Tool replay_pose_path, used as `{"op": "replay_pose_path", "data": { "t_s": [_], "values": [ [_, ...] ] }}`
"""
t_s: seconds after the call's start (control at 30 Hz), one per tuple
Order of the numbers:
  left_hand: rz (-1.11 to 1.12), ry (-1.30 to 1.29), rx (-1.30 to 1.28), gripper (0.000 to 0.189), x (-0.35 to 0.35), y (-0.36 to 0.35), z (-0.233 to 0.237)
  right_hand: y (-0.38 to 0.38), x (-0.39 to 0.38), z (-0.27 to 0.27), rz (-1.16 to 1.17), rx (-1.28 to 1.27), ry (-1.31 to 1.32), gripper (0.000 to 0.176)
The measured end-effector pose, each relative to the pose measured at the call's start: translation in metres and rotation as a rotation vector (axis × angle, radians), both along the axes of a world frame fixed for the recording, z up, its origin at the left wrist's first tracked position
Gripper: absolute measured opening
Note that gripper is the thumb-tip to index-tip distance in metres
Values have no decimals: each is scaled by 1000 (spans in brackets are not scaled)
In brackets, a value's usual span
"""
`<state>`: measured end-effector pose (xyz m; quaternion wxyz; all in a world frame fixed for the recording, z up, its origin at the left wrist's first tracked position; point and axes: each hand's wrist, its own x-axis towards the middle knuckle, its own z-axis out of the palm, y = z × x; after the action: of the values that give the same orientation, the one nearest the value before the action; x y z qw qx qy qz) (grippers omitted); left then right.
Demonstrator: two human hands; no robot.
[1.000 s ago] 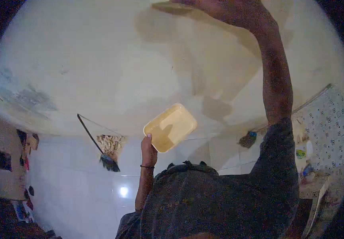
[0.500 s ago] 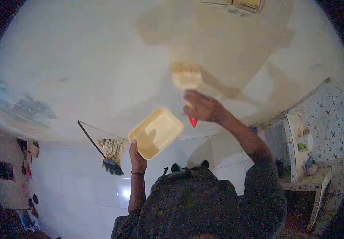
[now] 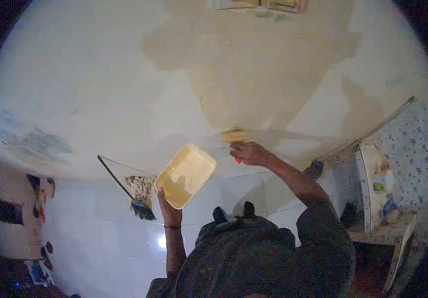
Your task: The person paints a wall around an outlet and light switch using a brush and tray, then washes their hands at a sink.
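Observation:
My left hand [image 3: 169,208] grips the lower left edge of a cream rectangular tray [image 3: 186,175], its thumb over the rim. Some pale liquid seems to lie inside the tray. In my right hand [image 3: 250,152] is a wide brush [image 3: 233,135] with a red handle end, its bristles up against the wall [image 3: 109,84]. A darker tan area of the wall spreads above the brush. The brush is to the right of the tray and higher, apart from it.
A mop [image 3: 140,187] and a dark broom [image 3: 142,209] with a long handle are at the wall's foot on the tiled floor [image 3: 95,228]. On the right stands a tiled shelf unit [image 3: 395,223] with small items. Frames or openings [image 3: 283,5] show at the top.
My right hand has brought the brush down along the wall. The tan area now reaches lower in view. The tray has shifted slightly left and down with my left hand.

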<state>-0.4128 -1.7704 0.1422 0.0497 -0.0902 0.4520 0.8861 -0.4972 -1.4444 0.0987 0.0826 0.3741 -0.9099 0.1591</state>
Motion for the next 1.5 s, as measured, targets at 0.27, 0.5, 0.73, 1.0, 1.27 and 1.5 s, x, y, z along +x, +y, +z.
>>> {"op": "replay_pose_path", "data": {
  "t_s": [0.27,0.5,0.73,1.0,1.27,1.5],
  "values": [
    [62,-15,72,50,25,96,-8,67,32,181,138,-138,479,18],
    [150,6,103,52,45,158,-11,91,36,223,273,-207,709,15],
    [279,-11,-14,53,48,151,-17,87,28,105,213,-204,717,15],
    [248,-4,-3,56,24,86,7,35,26,-52,105,32,-43,17],
    [193,-26,2,56,-6,32,-20,64,4,-35,-21,-14,173,34],
    [77,-107,72,53,-52,60,-29,89,35,140,-142,-124,340,24]
  ]
}}
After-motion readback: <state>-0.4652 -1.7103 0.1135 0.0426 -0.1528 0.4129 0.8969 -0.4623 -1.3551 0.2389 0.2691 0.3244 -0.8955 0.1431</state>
